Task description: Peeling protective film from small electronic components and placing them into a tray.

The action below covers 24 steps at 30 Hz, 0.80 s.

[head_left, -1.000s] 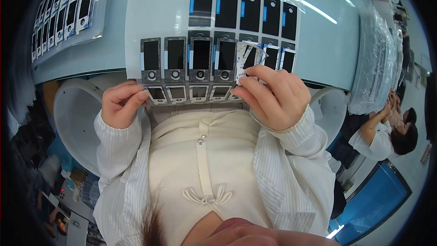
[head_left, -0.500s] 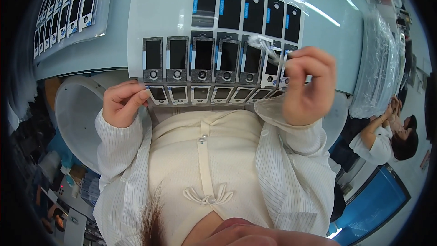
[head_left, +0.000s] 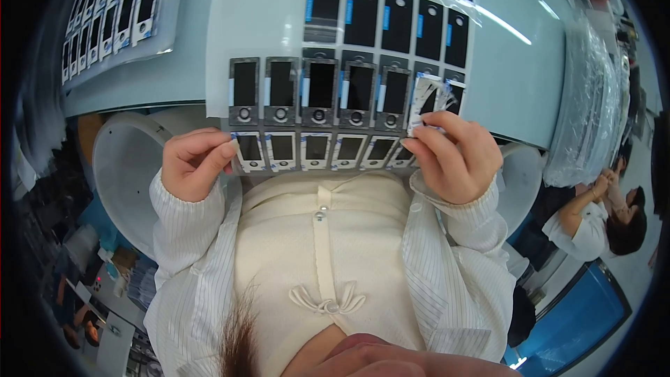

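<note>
Panel sheet [head_left: 258,17] on glossy table [head_left: 513,84]

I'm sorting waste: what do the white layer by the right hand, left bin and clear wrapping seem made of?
White layer: thin paper or film, can't tell which. Left bin: smooth, whitish, probably plastic. Clear wrapping: shiny, wrinkled, likely plastic film.

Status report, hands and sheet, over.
Left hand pinching left edge of sheet. Right hand at lower end of white liner. Same hand hides right end of bottom screen row.
</note>
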Available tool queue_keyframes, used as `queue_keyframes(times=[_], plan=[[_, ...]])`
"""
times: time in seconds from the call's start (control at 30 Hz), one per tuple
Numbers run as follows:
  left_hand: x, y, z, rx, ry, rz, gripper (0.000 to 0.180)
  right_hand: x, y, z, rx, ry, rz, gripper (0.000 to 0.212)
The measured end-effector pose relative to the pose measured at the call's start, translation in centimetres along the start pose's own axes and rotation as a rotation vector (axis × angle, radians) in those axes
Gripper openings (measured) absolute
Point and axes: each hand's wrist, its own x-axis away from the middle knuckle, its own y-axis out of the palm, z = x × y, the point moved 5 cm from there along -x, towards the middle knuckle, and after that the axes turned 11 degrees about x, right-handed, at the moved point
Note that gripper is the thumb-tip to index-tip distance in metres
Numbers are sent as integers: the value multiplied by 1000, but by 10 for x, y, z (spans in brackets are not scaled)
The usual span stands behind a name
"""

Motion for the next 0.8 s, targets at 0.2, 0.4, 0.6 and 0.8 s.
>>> queue_keyframes(times=[0.2, 0.4, 0.6, 0.8], plan=[[7, 6, 19, 57, -12, 10, 10, -6, -5, 0, -55, 48, -52, 25], [8, 7, 22, 126, -14, -22, 10, -9, -1, 2, -107, 43, -81, 21], [4, 12, 17, 255, -112, -30, 11, -9, -2, 3, -70, 44, -78, 21], [-4, 2, -6, 32, -20, 84, 8, -9, -4, 0, 16, -5, -35, 24]])
